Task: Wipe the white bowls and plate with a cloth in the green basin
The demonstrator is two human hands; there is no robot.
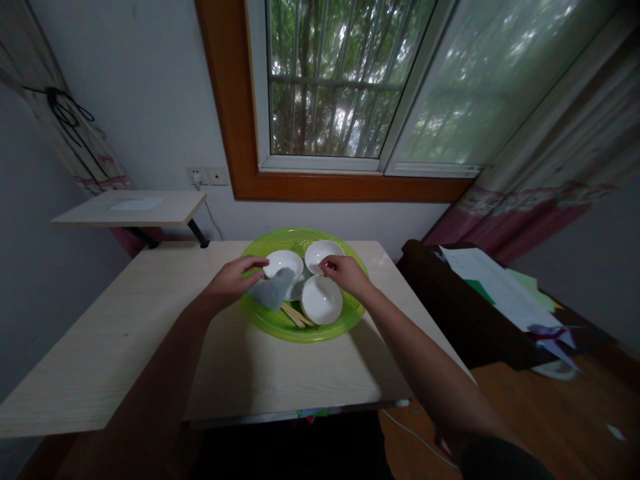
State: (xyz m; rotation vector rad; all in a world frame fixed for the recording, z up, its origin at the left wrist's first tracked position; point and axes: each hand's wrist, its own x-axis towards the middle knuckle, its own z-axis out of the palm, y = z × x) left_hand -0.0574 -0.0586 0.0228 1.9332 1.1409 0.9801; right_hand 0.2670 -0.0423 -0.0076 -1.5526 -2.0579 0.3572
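Note:
A round green plastic tray (300, 335) lies on the table, with white bowls and other things in it. My left hand (234, 283) is at the left bowl (284, 261), its thumb and fingers apart by the rim, holding nothing that I can see. Just below those fingers lies a grey cloth (273, 292). My right hand (347, 275) has its fingertips pinched together at the near rim of the back right bowl (323, 250). The front bowl (323, 301) sits below that hand, untouched. Beside it are several light wooden chopsticks (295, 316), partly hidden.
The pale wooden table (150, 333) carries a small raised shelf (135, 207) at its left rear, with a paper on top. A window (345, 80) and wall sockets (207, 176) are behind. To the right stands a dark cabinet (450, 313) with papers on it.

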